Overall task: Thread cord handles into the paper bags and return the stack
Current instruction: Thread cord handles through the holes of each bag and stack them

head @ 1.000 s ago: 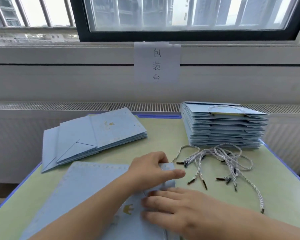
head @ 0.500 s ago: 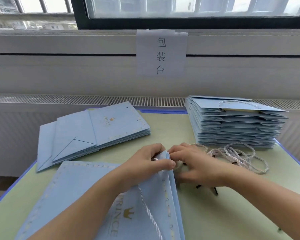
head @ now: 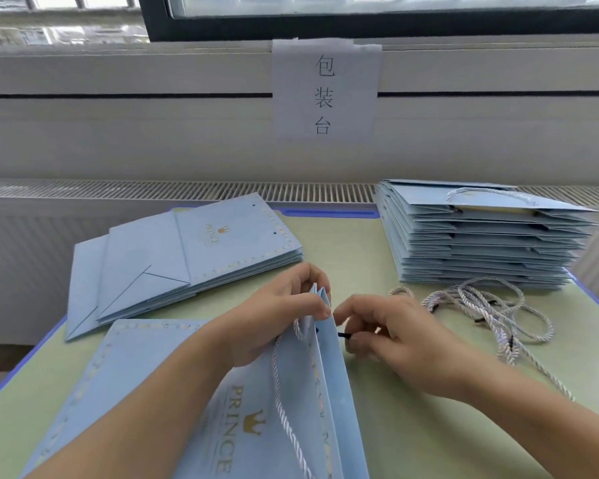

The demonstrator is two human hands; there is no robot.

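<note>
Head view: the left hand (head: 277, 316) pinches the raised top edge of the blue paper bag (head: 173, 385), fingers clamped on it and hiding the hole there. The right hand (head: 391, 337), just beside it, pinches a black cord tip (head: 343, 335) at the bag's edge. Loose cords (head: 491, 309) lie right of the fingers, before the tall stack (head: 478, 243); open desk (head: 446, 437) nearer.

Flat bags (head: 187, 261) left, stack (head: 478, 236) right, cords (head: 491, 309) probably before stack.
</note>
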